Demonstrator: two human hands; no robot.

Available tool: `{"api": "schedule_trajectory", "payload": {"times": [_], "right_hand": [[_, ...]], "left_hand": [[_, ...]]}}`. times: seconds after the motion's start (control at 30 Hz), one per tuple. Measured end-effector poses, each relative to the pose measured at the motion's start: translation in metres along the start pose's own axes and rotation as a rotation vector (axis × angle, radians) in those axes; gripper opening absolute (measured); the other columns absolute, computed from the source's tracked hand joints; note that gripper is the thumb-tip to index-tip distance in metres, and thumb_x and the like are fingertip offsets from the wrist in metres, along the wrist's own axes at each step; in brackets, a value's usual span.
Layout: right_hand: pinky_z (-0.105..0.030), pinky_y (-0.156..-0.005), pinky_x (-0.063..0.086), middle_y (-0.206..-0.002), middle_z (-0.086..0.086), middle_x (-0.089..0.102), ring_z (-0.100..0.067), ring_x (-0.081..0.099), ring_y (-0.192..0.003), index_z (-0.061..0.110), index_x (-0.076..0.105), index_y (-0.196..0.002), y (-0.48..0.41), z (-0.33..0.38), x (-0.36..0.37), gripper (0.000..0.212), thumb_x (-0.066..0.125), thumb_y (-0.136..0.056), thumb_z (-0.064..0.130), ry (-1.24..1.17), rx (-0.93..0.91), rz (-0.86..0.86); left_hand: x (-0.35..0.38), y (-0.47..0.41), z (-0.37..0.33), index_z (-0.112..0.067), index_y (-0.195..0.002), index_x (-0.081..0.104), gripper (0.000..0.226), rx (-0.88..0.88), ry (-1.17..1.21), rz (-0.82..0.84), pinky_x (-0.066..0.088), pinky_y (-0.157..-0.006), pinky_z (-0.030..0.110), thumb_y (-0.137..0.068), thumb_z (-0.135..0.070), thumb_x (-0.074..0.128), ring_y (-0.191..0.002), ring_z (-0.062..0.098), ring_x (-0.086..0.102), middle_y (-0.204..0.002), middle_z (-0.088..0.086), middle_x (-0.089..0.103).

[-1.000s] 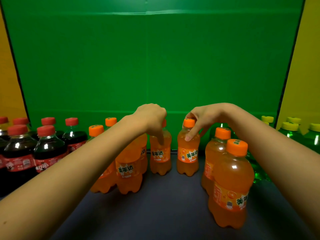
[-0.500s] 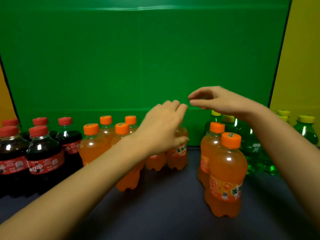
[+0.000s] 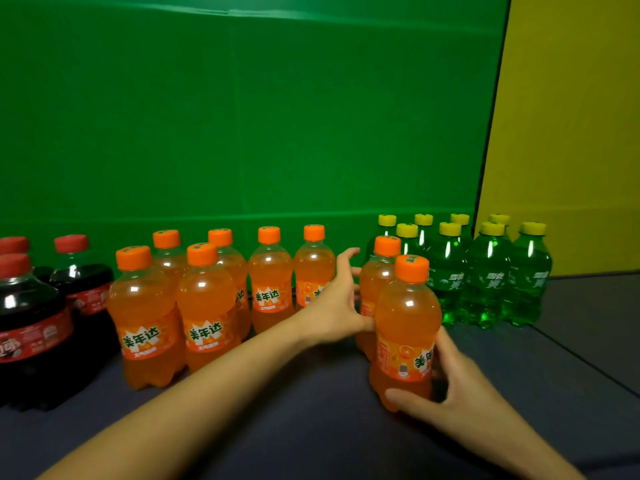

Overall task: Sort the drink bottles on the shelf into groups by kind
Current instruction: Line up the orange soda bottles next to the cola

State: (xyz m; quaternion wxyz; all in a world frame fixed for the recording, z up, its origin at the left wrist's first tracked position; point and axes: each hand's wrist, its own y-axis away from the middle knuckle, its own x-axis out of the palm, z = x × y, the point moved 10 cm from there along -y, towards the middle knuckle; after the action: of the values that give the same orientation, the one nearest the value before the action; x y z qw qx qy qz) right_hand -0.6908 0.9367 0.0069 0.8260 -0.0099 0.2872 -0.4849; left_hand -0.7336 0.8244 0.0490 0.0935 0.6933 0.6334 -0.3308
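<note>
A person's right hand point(image 3: 460, 393) wraps the base of the nearest orange-capped plastic bottle of orange soda point(image 3: 405, 330), thumb in front, fingers behind. The left hand point(image 3: 332, 306), fingers spread, closes on the orange bottle behind it point(image 3: 375, 289). Both bottles stand upright on a dark grey shelf surface point(image 3: 311, 410), between six more orange bottles point(image 3: 207, 299) and yellow-capped green bottles point(image 3: 485, 278). Red-capped dark cola bottles point(image 3: 31, 323) stand far left. Green backdrop point(image 3: 242, 116), yellow side panel point(image 3: 571, 133). Orange labels read 美年达.
</note>
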Motion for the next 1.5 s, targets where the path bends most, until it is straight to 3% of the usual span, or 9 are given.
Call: {"api": "schedule_trajectory", "payload": {"times": [0.17, 0.37, 0.53, 0.63, 0.73, 1.0, 1.23, 1.4, 1.5], "right_hand": [[-0.001, -0.067, 0.044, -0.091, 0.031, 0.067, 0.016, 0.059, -0.089, 0.04, 0.05, -0.103, 0.005, 0.004, -0.026, 0.063, 0.086, -0.056, 0.016, 0.011, -0.039, -0.184], [-0.007, -0.06, 0.047, -0.094, 0.019, 0.061, 0.014, 0.06, -0.077, 0.036, 0.052, -0.09, 0.014, -0.009, -0.06, 0.055, 0.086, -0.054, 0.013, -0.042, -0.035, -0.497], [-0.016, -0.064, 0.044, -0.093, 0.015, 0.063, -0.001, 0.06, -0.082, 0.035, 0.053, -0.089, 0.013, -0.015, -0.063, 0.05, 0.084, -0.057, 0.013, -0.083, -0.013, -0.5], [-0.014, -0.064, 0.044, -0.092, 0.017, 0.063, 0.001, 0.06, -0.082, 0.036, 0.053, -0.089, 0.01, -0.011, -0.056, 0.051, 0.085, -0.056, 0.016, -0.03, -0.02, -0.455], [-0.013, -0.065, 0.043, -0.093, 0.02, 0.062, 0.002, 0.06, -0.083, 0.04, 0.051, -0.089, 0.002, -0.003, -0.045, 0.051, 0.086, -0.055, 0.023, 0.01, -0.027, -0.379], [-0.024, -0.082, 0.047, -0.096, 0.023, 0.057, 0.0, 0.057, -0.093, 0.046, 0.044, -0.092, -0.039, 0.023, -0.004, 0.055, 0.084, -0.053, 0.042, 0.143, -0.075, -0.192], [-0.027, -0.089, 0.049, -0.113, 0.011, 0.059, -0.006, 0.057, -0.103, 0.037, 0.043, -0.115, -0.07, 0.025, 0.026, 0.072, 0.082, -0.055, 0.047, 0.144, -0.108, -0.117], [-0.032, -0.091, 0.05, -0.116, 0.01, 0.06, -0.008, 0.058, -0.105, 0.034, 0.045, -0.12, -0.073, 0.013, 0.037, 0.081, 0.081, -0.051, 0.053, 0.143, -0.092, -0.119], [-0.034, -0.092, 0.05, -0.114, 0.012, 0.06, -0.007, 0.058, -0.104, 0.038, 0.043, -0.117, -0.071, 0.008, 0.041, 0.077, 0.081, -0.051, 0.054, 0.147, -0.081, -0.109]], "left_hand": [[0.019, -0.002, 0.012, -0.02, -0.138, 0.004, 0.099, -0.003, 0.117, 0.067, 0.048, -0.09, 0.018, -0.072, 0.0, 0.074, -0.104, 0.0, 0.051, -0.111, -0.018, 0.045], [0.007, 0.0, 0.021, -0.023, -0.118, 0.028, 0.086, -0.043, 0.088, -0.345, 0.045, -0.096, 0.033, -0.056, -0.031, 0.087, -0.112, 0.014, 0.051, -0.12, 0.0, 0.051], [-0.006, 0.012, 0.014, -0.016, -0.113, 0.042, 0.071, 0.004, 0.035, -0.401, 0.048, -0.088, 0.028, -0.058, -0.027, 0.086, -0.101, 0.012, 0.056, -0.109, -0.003, 0.056], [-0.02, 0.026, 0.016, -0.014, -0.11, 0.047, 0.068, 0.004, 0.053, -0.414, 0.051, -0.087, 0.029, -0.056, -0.024, 0.088, -0.098, 0.011, 0.059, -0.107, -0.001, 0.06], [-0.036, 0.043, 0.019, -0.016, -0.109, 0.049, 0.067, 0.009, 0.026, -0.426, 0.05, -0.082, 0.018, -0.055, -0.022, 0.088, -0.094, 0.002, 0.059, -0.103, -0.006, 0.061], [-0.079, 0.088, 0.024, -0.039, -0.108, 0.042, 0.071, -0.002, -0.101, -0.497, 0.039, -0.076, -0.003, -0.054, -0.029, 0.087, -0.095, -0.009, 0.052, -0.103, -0.026, 0.052], [-0.085, 0.103, 0.028, -0.026, -0.127, 0.035, 0.087, -0.013, -0.113, -0.52, 0.046, -0.097, 0.026, -0.056, -0.03, 0.085, -0.114, 0.006, 0.053, -0.121, -0.013, 0.053], [-0.08, 0.108, 0.021, -0.034, -0.134, 0.017, 0.093, 0.029, -0.196, -0.522, 0.037, -0.1, 0.012, -0.066, -0.033, 0.079, -0.123, -0.002, 0.039, -0.126, -0.023, 0.037], [-0.08, 0.112, 0.012, -0.026, -0.145, 0.002, 0.105, 0.067, -0.26, -0.535, 0.021, -0.108, 0.01, -0.071, -0.034, 0.076, -0.136, -0.002, 0.022, -0.145, -0.017, 0.023]]}}
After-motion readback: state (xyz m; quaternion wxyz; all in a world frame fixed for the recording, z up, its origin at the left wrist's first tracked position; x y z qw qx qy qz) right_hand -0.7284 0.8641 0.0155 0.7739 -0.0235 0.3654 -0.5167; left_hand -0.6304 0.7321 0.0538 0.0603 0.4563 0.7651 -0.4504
